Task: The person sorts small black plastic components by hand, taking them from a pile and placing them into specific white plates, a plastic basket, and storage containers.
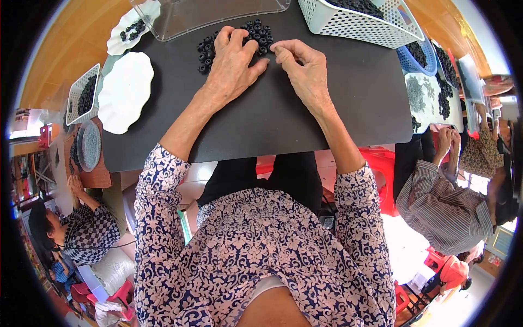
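A loose cluster of small round black parts with holes in their middles lies on the dark table. My left hand rests over this cluster, fingers spread and bent down among the parts, thumb stretched out to the right. Some parts are hidden beneath it. Just right of the cluster, my right hand is closed in a pinch, thumb against forefinger. Whatever sits between those fingertips, if anything, is too small to make out.
A clear plastic tray and a white perforated basket of black parts stand at the back. White scalloped plates lie on the left. A blue basket stands at the right. Co-workers sit on both sides at neighbouring tables.
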`<state>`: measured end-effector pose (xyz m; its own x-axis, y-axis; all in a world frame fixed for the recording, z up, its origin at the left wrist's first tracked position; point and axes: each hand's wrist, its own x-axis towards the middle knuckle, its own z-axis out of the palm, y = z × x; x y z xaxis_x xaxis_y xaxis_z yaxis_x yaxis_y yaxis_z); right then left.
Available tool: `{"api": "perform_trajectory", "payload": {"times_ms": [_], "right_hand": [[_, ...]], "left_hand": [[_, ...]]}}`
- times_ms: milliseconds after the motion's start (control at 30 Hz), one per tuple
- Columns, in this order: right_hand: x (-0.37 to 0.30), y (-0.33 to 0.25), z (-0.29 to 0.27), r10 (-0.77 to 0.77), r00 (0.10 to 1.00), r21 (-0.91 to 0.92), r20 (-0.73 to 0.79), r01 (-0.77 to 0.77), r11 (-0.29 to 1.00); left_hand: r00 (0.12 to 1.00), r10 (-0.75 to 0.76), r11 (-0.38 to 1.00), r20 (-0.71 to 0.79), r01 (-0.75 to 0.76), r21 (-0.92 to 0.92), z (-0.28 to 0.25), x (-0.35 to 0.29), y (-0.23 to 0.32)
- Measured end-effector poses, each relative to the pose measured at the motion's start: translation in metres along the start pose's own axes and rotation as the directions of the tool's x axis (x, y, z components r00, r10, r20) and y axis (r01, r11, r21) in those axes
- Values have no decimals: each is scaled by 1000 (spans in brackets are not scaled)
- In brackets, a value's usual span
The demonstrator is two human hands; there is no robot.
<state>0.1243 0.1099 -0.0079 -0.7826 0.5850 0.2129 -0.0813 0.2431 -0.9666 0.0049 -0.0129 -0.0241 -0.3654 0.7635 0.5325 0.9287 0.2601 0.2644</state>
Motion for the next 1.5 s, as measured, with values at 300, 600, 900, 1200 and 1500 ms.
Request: {"api": "perform_trajectory", "payload": {"times_ms": [300, 600, 900, 1200, 1500], "right_hand": [[0, -1, 0, -36, 999, 1, -9, 36, 999], [-3, -13, 1, -280, 958, -202, 66, 288, 936], [-2, 5, 4, -464, 883, -317, 63, 459, 830], [-2, -1, -1, -398, 917, -314, 27, 386, 868], [12, 6, -12, 52, 995, 359, -91, -16, 933]], "left_hand": [[993, 87, 995, -83, -83, 59, 13, 8, -6], [825, -443, 238, 351, 486, -841, -16, 7, 24], [830, -309, -269, 464, 391, -880, 0, -4, 25], [869, -413, 205, 273, 380, -902, -7, 1, 20], [969, -58, 953, -239, -18, -302, -2, 11, 3]]}}
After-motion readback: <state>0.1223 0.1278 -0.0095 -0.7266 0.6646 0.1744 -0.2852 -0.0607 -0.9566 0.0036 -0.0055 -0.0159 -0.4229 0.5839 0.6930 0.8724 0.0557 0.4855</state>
